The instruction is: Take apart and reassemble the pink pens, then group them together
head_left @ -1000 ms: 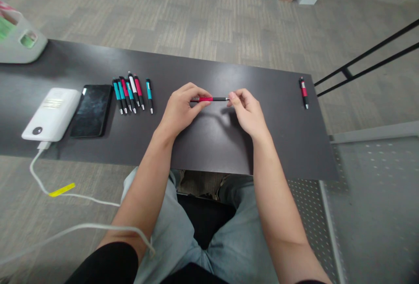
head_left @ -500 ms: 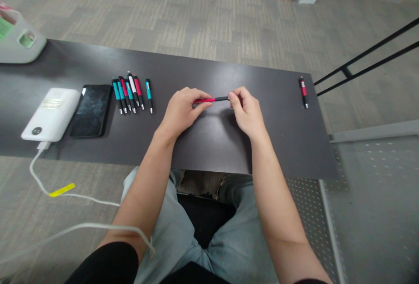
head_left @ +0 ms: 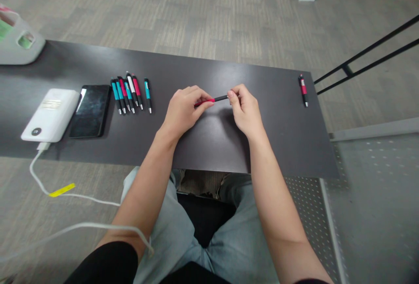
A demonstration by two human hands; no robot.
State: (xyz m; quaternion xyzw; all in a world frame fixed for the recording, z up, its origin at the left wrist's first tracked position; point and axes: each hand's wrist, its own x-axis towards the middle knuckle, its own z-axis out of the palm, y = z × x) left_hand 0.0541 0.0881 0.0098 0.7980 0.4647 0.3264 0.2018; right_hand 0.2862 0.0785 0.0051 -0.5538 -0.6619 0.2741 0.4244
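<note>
A red and black pen is held roughly level above the middle of the dark table. My left hand pinches its red barrel between thumb and fingers, hiding that end. At the other end, my right hand has thumb and fingertips closed on the tip, which is mostly covered. Left of my hands lies a group of several pens in teal, red and white with black grips. One teal pen lies a little apart from them. Another red pen rests near the table's right end.
A black phone and a white power bank lie on the left, with a white cable running off the front edge. A pale plastic container stands at the far left. Black metal bars rise beyond the right edge.
My left hand has shifted slightly right along the pen, covering more of its red barrel. My right hand stays closed at the tip, almost unmoved.
</note>
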